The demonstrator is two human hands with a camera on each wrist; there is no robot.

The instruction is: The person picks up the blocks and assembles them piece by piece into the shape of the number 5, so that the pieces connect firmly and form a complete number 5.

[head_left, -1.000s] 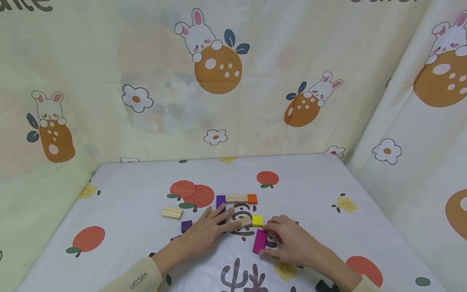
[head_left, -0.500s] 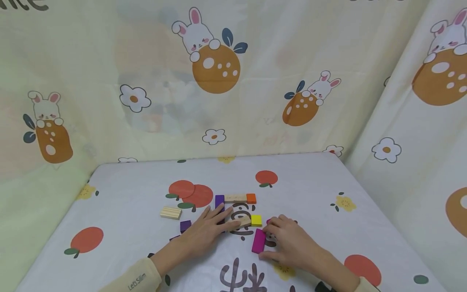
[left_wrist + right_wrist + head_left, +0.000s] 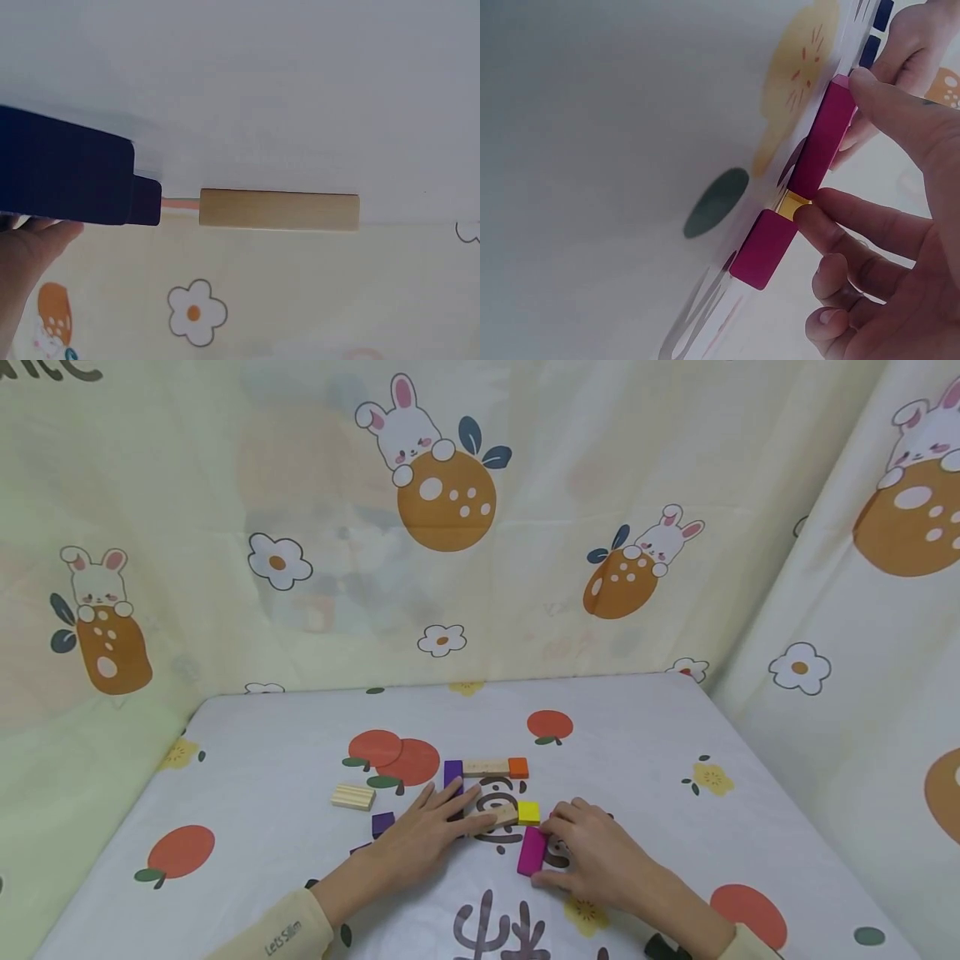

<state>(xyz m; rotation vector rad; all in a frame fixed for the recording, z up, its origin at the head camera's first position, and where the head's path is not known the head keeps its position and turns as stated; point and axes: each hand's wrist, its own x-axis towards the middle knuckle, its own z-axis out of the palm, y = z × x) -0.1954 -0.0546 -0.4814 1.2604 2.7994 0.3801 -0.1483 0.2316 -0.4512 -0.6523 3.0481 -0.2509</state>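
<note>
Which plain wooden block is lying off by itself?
The leftmost one, left of the left hand. The far one adjoins the orange block; the near one, the yellow block.

Yellow block (image 3: pixel 528 813): small, square-faced.
Wood block (image 3: pixel 507 814): a pale bar, one end beneath the thumb of the left hand (image 3: pixel 423 842), the other against the yellow block.
Purple block (image 3: pixel 453 771): partly hidden by the left hand.
Magenta block (image 3: pixel 532 851): long, slightly aslant, pinched end to end by the right hand (image 3: pixel 600 858), just beside the yellow block.

Printed cloth (image 3: pixel 637 752) beneath coloured blocks (image 3: pixel 532 852), apparently wooden
</note>
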